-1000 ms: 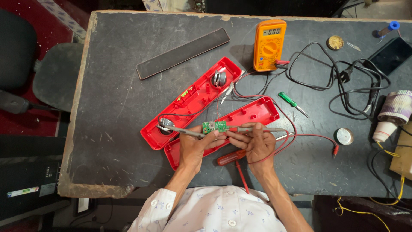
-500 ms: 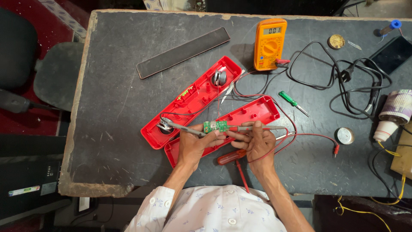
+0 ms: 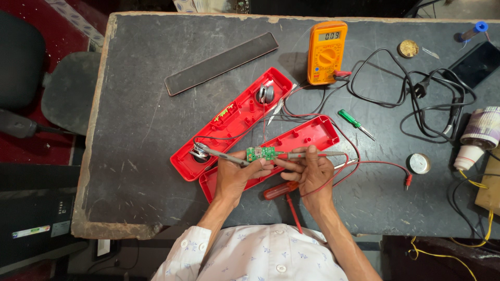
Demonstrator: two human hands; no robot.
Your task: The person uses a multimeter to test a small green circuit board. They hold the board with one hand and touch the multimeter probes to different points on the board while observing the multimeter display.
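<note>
A small green circuit board [image 3: 261,153] is held up just above the lower red plastic casing half [image 3: 307,136], between the two hands. The left hand [image 3: 233,174] pinches the board's near edge with its fingers closed on it, and a grey probe [image 3: 221,155] runs under the same grip, slanting up to the left toward a round speaker [image 3: 199,152]; holding both in one hand keeps the board steady. The right hand [image 3: 313,171] has its fingers closed narrowly around a red-tipped probe [image 3: 317,154], held like a pen with its tip at the board's right edge, so the contact can be placed finely.

The upper red casing half [image 3: 237,115] lies open and diagonal, a second speaker [image 3: 265,94] at its far end, thin wires trailing from it to the board. A red-handled screwdriver [image 3: 280,190] lies by the right wrist. Red and black leads run up to an orange multimeter [image 3: 327,52] standing within sight. Farther right on the dark worktop [image 3: 135,171] lie a green screwdriver [image 3: 355,123], a tangle of black cable [image 3: 422,99] and a long black strip [image 3: 221,63].
</note>
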